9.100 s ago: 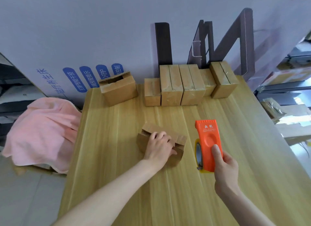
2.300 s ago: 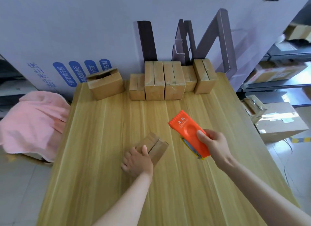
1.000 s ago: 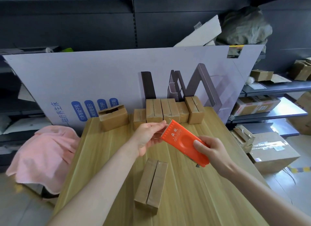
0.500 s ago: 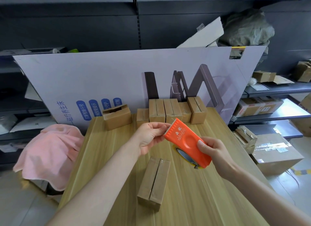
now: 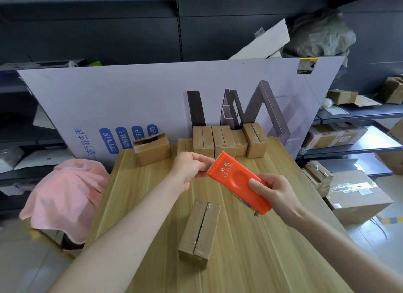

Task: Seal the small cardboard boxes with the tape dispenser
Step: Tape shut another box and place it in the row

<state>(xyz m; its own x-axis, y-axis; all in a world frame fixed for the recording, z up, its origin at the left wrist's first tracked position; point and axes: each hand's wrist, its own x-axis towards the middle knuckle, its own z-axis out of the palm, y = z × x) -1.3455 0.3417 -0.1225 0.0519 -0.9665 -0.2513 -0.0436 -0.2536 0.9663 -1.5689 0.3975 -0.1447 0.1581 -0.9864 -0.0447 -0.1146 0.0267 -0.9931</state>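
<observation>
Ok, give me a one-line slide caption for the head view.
Both hands hold the orange tape dispenser above a small cardboard box on the wooden table, left hand pinching at its serrated end, right hand gripping its body.

One view only, head cam worn on my head, wide-angle, looking forward and slightly down across the wooden table (image 5: 250,238) toward the big printed board (image 5: 135,96) and dark shelving (image 5: 130,31) behind it. My left hand (image 5: 190,166) and right hand (image 5: 275,193) sit close, mid-frame, forearms entering from the bottom edge. No second view, so no overlap; edges bend from lens distortion.
</observation>
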